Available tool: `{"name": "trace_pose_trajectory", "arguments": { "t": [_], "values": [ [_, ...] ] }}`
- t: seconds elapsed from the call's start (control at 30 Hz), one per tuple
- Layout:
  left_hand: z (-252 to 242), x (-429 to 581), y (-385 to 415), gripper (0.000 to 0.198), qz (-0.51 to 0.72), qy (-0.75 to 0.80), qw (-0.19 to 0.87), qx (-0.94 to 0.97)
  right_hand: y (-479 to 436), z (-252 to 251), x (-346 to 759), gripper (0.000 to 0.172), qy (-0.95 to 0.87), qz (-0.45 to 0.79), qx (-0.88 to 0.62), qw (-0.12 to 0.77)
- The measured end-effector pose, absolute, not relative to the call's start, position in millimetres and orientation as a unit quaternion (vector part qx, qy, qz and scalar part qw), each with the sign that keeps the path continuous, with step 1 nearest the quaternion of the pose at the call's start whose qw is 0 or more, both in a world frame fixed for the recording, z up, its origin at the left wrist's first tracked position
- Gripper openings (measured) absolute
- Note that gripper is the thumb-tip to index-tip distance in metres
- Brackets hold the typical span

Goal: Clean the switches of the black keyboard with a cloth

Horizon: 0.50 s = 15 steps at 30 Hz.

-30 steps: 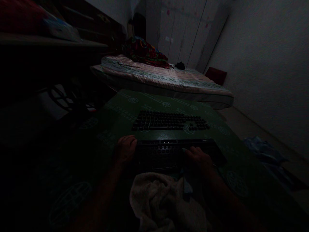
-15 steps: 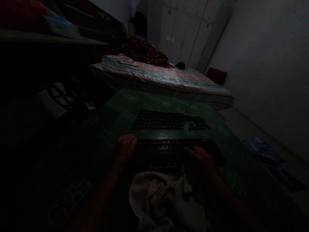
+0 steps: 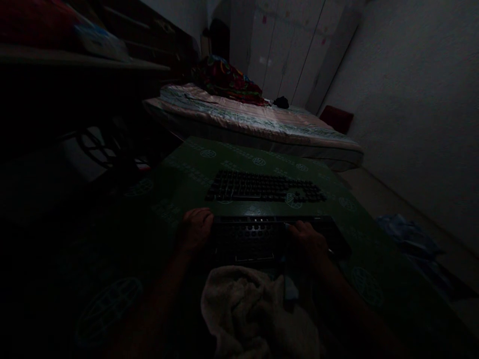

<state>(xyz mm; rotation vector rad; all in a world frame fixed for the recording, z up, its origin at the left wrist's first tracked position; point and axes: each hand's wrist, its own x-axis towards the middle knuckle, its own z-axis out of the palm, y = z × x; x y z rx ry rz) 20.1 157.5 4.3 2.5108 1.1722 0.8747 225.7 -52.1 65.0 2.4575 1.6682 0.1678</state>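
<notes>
A black keyboard base (image 3: 243, 244) without its keycaps lies before me, long side towards me. My left hand (image 3: 196, 227) is closed around its left end. Over the right part of the base, my right hand (image 3: 307, 239) pinches a pale bluish cloth (image 3: 290, 289), whose tip shows at the fingertips and whose tail hangs towards me. Beyond the base, black keycaps (image 3: 247, 185) are laid out in keyboard order on the green table cover (image 3: 168, 184). A crumpled beige towel (image 3: 239, 304) is bunched just in front of the base. Dim light hides the finger details.
Behind the table stands a bed (image 3: 239, 117) with a red patterned blanket (image 3: 228, 82). At the left is a dark sewing-machine-like stand with a wheel (image 3: 97, 147) under a shelf (image 3: 75, 57). Bluish fabric (image 3: 407, 232) lies on the floor at the right.
My right hand has moved slightly up and away from me across the keyboard base, with the cloth in it. My left hand stays at the left end.
</notes>
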Motion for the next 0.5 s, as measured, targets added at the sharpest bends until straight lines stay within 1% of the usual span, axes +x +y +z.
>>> {"name": "trace_pose_trajectory", "arguments": {
  "t": [0.13,0.33,0.5],
  "values": [
    [4.7,20.7,156.5,0.031,0.3,0.405,0.119,0.855,-54.8,62.6,225.1,0.024,0.574,0.045,0.812,0.097],
    [2.7,20.5,157.4,0.029,0.305,0.401,0.117,0.856,-54.7,56.2,225.7,0.023,0.567,0.056,0.818,0.08],
    [0.3,19.0,159.4,0.03,0.308,0.401,0.114,0.855,-65.8,53.9,224.2,0.026,0.58,0.051,0.809,0.081]
  ]
}}
